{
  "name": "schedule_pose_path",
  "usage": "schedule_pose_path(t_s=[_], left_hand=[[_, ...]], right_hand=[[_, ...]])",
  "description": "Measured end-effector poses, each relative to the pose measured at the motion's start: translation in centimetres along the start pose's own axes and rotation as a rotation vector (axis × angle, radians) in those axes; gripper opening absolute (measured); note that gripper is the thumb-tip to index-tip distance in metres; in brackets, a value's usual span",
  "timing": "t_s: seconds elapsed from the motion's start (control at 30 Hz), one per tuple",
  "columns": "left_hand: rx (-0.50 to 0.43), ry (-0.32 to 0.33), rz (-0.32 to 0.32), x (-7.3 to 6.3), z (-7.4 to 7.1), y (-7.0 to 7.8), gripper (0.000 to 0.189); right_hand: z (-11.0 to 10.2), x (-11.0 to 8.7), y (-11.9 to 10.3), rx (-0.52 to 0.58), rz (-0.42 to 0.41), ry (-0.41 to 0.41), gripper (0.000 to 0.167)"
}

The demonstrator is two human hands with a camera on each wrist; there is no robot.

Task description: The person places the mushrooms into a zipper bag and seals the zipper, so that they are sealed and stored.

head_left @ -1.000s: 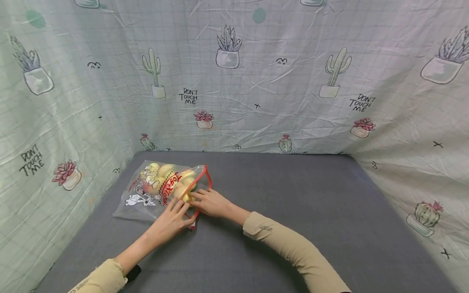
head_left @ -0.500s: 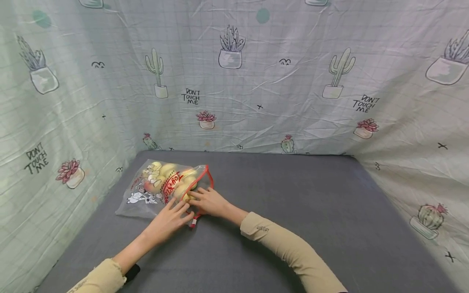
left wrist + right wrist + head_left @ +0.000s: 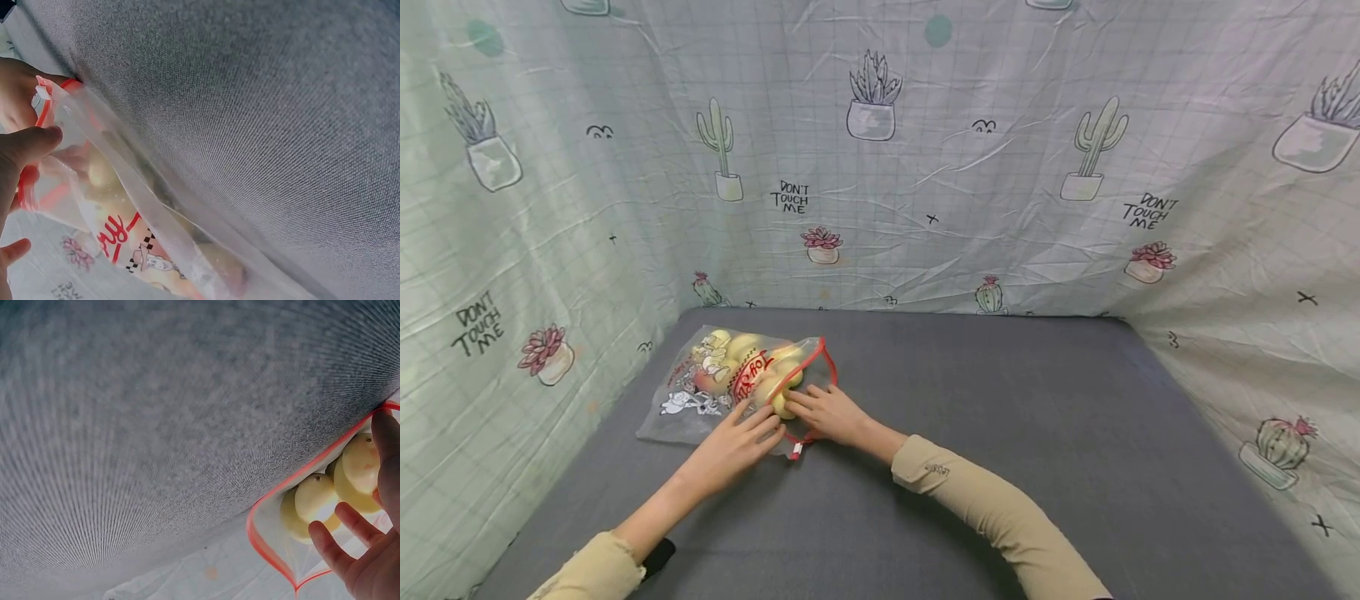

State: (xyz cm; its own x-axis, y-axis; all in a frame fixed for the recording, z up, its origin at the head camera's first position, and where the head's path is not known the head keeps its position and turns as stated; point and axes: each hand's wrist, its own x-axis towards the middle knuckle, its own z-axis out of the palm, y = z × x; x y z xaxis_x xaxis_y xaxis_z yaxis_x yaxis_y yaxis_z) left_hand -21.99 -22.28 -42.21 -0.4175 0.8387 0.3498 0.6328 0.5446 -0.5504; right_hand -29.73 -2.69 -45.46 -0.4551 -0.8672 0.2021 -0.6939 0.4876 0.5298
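A clear zip bag point(image 3: 688, 429) with red edging and cartoon print lies at the left of the table, its mouth facing right. Several pale yellow round fruits point(image 3: 315, 499) are inside it, one blushed red. My right hand point(image 3: 835, 415) reaches into the mouth, fingertips beside the nearest fruit; the right wrist view shows its fingers spread and nearly straight. My left hand point(image 3: 730, 450) lies over the bag's near side, fingertips at the red rim. In the left wrist view its thumb point(image 3: 37, 140) rests along the film. A white-and-red slider point(image 3: 797, 451) sits at the rim's near corner.
The bag rests on a dark grey cloth-covered table point(image 3: 1000, 433). Behind and at both sides hangs a pale curtain point(image 3: 925, 167) printed with cacti. A black object point(image 3: 658, 558) shows at the left cuff.
My left hand has drawn back a little, toward the left and nearer me, its thumb leaving the slider corner. My right hand stays at the bag's mouth. The head view has shifted slightly.
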Motion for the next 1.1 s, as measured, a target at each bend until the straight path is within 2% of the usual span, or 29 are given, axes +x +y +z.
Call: schedule_pose_path(t_s=[0.17,0.4,0.57,0.8,0.93,1.1], left_hand=[[0.0,-0.01,0.004,-0.2,-0.1,-0.3,0.037],[-0.006,-0.041,-0.002,-0.5,-0.1,-1.0,0.053],[-0.015,-0.035,0.011,-0.5,-0.1,-1.3,0.054],[-0.028,-0.01,0.011,-0.4,-0.1,-1.4,0.054],[-0.033,-0.013,0.008,-0.4,-0.1,-1.4,0.054],[-0.037,-0.007,0.002,-0.3,0.0,-1.5,0.053]], right_hand=[[0.0,0.1,0.0,-0.007,-0.002,-0.004,0.061],[-0.2,0.4,0.0,-0.006,-0.004,-0.036,0.061],[-0.3,0.6,0.2,0.012,0.006,-0.059,0.063],[-0.5,1.0,0.3,-0.035,-0.005,-0.106,0.069],[-0.6,1.2,0.3,-0.025,-0.008,-0.139,0.071],[-0.5,1.3,0.3,-0.024,0.001,-0.143,0.073]])
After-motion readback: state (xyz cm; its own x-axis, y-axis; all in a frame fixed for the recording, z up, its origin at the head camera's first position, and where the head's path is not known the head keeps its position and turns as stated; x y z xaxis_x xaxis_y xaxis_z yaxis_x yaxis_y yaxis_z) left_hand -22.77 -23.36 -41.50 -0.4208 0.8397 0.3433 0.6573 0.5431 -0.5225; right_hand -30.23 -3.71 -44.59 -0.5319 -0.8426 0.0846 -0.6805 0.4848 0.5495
